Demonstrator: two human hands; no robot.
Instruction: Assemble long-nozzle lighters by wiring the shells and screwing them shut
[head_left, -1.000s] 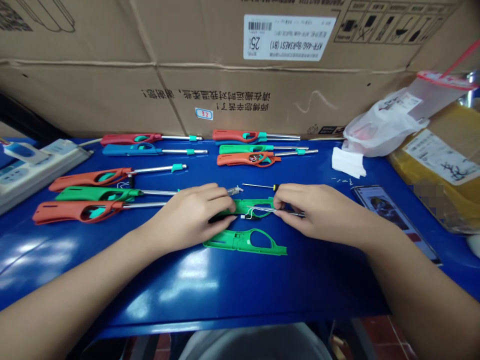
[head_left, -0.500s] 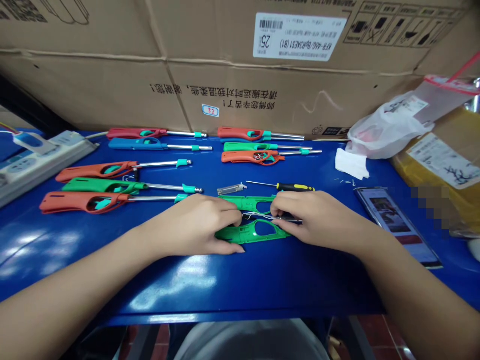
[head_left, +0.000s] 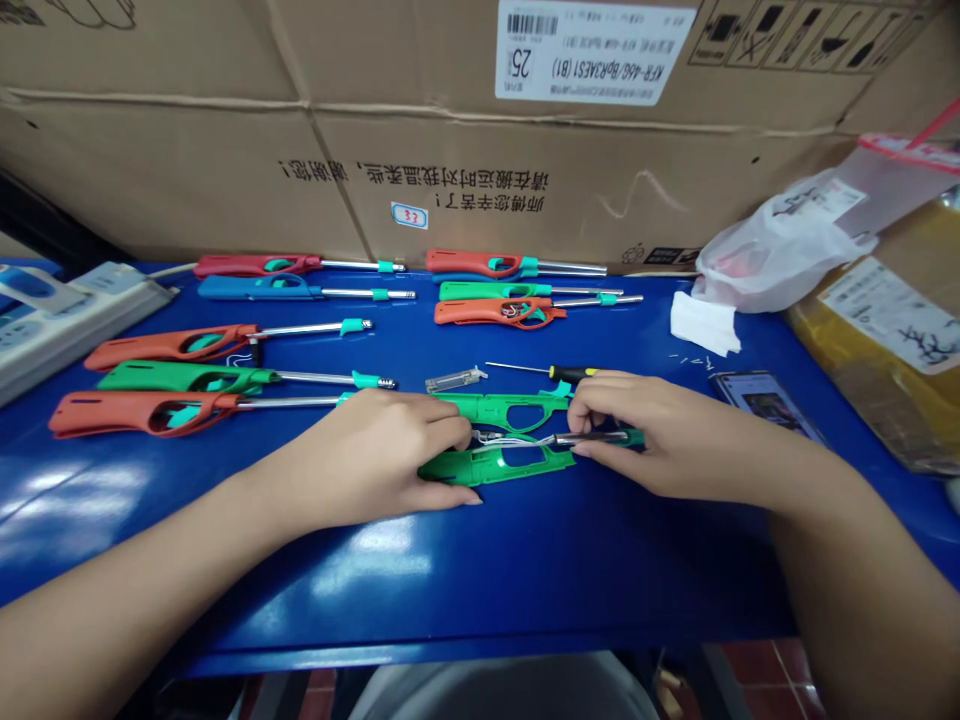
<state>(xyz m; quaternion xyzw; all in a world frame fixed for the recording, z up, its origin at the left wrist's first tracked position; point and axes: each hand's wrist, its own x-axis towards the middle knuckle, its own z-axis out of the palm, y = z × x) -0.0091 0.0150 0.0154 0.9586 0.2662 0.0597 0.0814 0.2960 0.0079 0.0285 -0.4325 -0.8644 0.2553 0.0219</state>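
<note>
Two halves of a green lighter casing, the upper half (head_left: 491, 409) and the lower half (head_left: 480, 466), lie side by side in front of me. My left hand (head_left: 397, 450) is closed around their left ends. Between the thumb and fingers of my right hand (head_left: 637, 435) is pinched a metal lighter tube (head_left: 589, 437) with a teal tip. White wires (head_left: 517, 442) run from the tube over the casing towards my left fingers, where their ends are hidden. Just behind lie a clear fuel tank (head_left: 454, 380) and a screwdriver (head_left: 517, 367), its handle partly covered by my right hand.
Several long-nosed lighters, such as an orange one (head_left: 142, 408), lie left and at the back of the blue table (head_left: 450, 590). Left is a power strip (head_left: 75, 315). Right are a phone (head_left: 765, 400), a plastic bag (head_left: 780, 250) and a taped parcel (head_left: 877, 370). A large carton (head_left: 225, 140) stands behind.
My right hand has drawn the metal tube a little to the right, so more of it and its teal tip show. My left hand keeps its hold. The view has shifted slightly.
</note>
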